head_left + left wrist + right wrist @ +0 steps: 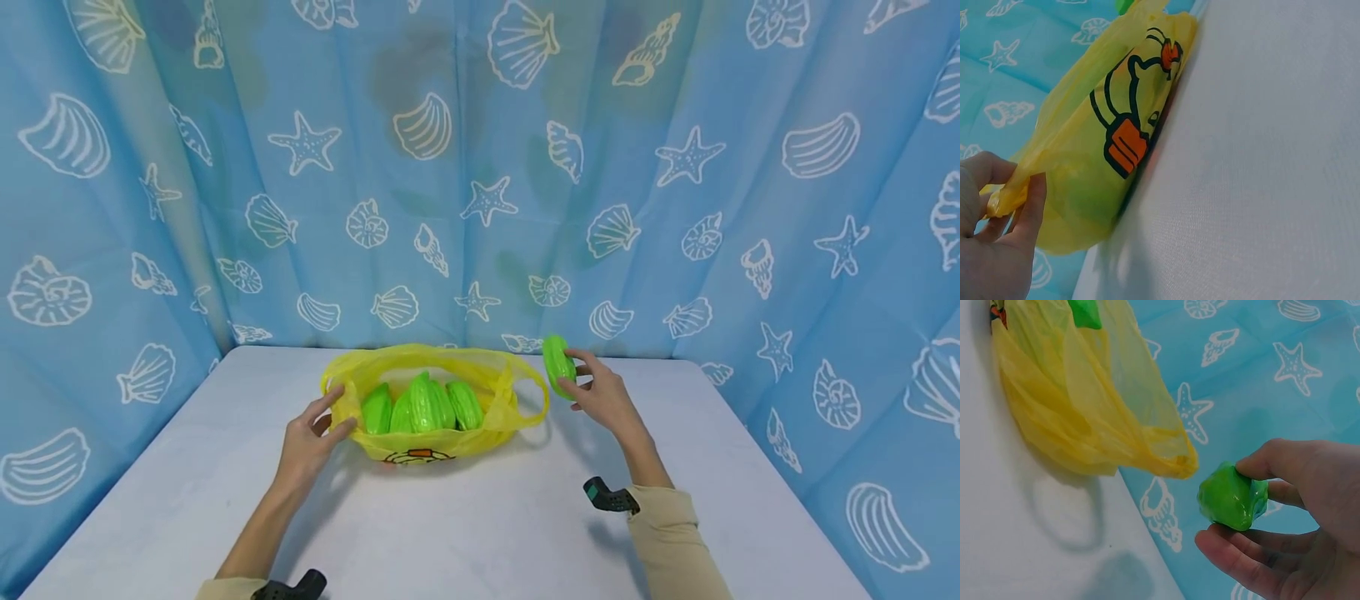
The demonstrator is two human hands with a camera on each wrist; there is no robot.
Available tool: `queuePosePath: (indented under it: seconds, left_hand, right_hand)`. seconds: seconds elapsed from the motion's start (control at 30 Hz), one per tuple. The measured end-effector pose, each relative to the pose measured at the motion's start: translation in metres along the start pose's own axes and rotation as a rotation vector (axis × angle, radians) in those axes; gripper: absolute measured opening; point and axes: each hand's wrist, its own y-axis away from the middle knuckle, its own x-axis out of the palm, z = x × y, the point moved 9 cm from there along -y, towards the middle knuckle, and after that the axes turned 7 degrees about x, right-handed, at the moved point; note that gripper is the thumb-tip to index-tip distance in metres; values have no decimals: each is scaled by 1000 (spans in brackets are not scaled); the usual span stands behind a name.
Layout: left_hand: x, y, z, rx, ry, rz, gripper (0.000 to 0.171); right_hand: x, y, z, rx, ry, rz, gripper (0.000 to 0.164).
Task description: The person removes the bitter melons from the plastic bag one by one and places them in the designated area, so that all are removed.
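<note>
A yellow plastic bag (442, 446) with a black and orange cartoon print lies on the table with its mouth open. Inside it sit several glossy green ridged pieces that look like star fruit (426, 404). At the bag's left end, my left hand (307, 442) pinches the rim; the left wrist view shows the yellow film (1013, 197) gathered between thumb and fingers. To the right of the bag, apart from its looped handle (536, 404), my right hand (603, 396) holds one green star fruit (557, 367) above the table, between thumb and fingertips (1213, 547).
The white-covered table (465, 533) extends in front of the bag and to both sides. A blue curtain (480, 250) printed with shells and starfish hangs close behind the table's back edge and along its sides.
</note>
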Motion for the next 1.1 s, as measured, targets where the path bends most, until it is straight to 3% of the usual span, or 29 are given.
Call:
queuePosePath:
  seconds: [1.1]
  left_hand:
    - [0, 0, 2, 15, 29, -3, 60]
  right_hand:
    - [24, -16, -49, 112, 22, 27, 60]
